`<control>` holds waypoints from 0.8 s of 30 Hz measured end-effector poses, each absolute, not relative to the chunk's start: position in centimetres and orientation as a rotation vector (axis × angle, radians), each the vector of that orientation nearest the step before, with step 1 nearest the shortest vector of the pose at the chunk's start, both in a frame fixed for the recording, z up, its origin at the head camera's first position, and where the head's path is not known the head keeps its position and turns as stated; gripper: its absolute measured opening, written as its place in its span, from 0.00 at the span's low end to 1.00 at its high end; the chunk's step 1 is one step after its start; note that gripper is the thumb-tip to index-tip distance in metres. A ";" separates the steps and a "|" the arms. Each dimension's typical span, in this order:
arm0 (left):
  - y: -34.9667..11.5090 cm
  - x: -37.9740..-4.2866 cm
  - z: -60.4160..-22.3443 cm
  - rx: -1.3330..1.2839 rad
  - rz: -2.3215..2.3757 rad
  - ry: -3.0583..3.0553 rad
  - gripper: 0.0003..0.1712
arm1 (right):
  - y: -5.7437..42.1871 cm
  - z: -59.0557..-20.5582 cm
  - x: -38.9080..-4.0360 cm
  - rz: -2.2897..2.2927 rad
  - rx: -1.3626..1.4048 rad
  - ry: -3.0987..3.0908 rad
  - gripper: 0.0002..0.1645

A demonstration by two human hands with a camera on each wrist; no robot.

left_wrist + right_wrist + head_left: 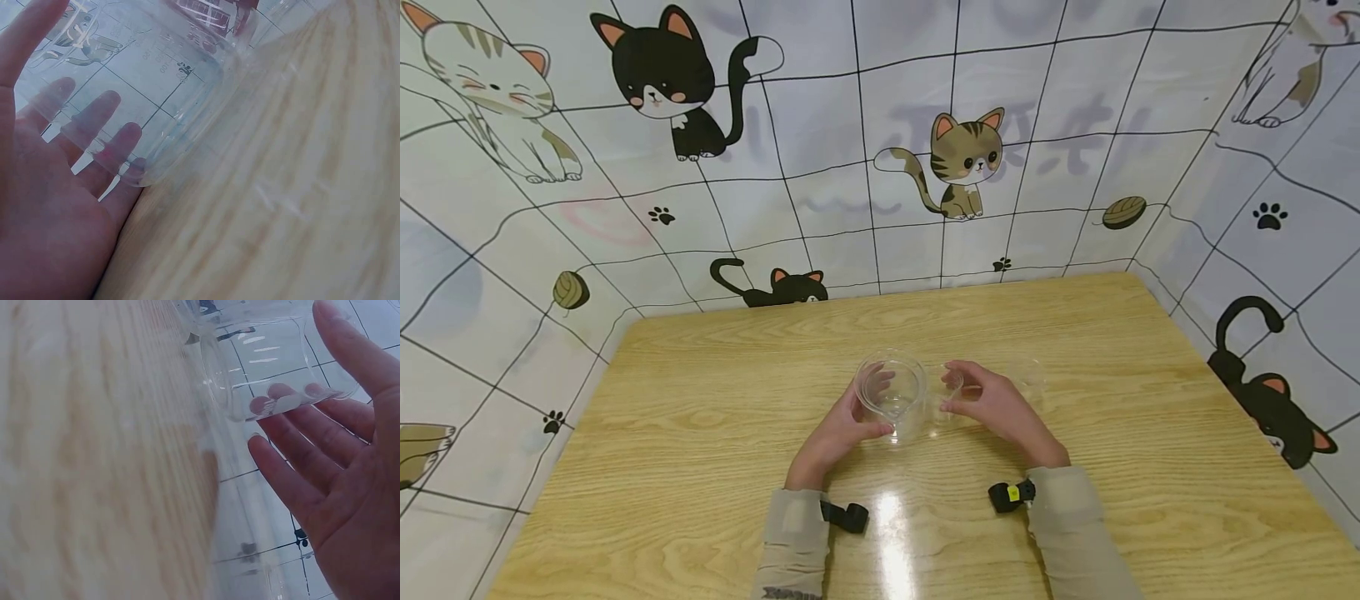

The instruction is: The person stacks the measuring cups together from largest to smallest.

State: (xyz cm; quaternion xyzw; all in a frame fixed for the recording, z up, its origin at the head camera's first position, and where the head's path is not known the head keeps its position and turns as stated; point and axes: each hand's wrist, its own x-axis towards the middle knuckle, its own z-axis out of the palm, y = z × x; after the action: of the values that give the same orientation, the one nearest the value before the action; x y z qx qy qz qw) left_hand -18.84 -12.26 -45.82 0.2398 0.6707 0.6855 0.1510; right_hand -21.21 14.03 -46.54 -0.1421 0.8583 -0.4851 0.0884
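My left hand (842,423) grips a wide clear beaker (897,398), thumb at the front and fingers around its far left side. Printed measuring marks show on its wall in the left wrist view, where the beaker (147,75) is close to the tabletop. Just to the right, my right hand (996,407) holds a smaller clear beaker (946,396) between thumb and fingers. White marks run along this small beaker (262,359) in the right wrist view. The two beakers stand side by side, very close together; whether they touch I cannot tell.
A faint clear rim (1036,367), perhaps of another glass vessel, shows behind my right hand. The wooden table (730,375) reaches back to a cat-patterned cloth (820,200), which also hangs at both sides.
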 end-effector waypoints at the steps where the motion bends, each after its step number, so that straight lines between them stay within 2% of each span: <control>1: -12.3 -18.8 -45.8 0.689 1.966 1.929 0.50 | 14.0 -46.6 -21.2 -1.442 -0.428 2.561 0.36; 24: -12.3 -18.9 -45.9 0.697 1.962 1.923 0.51 | 14.0 -46.1 -21.0 -1.561 -0.450 2.526 0.36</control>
State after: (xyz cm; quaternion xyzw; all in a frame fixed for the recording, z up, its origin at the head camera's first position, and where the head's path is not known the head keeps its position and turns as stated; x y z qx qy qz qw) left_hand -18.92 -12.28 -45.85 0.2431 0.6706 0.6840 0.1529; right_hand -21.00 14.03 -46.08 -0.1493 0.8390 -0.5186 0.0689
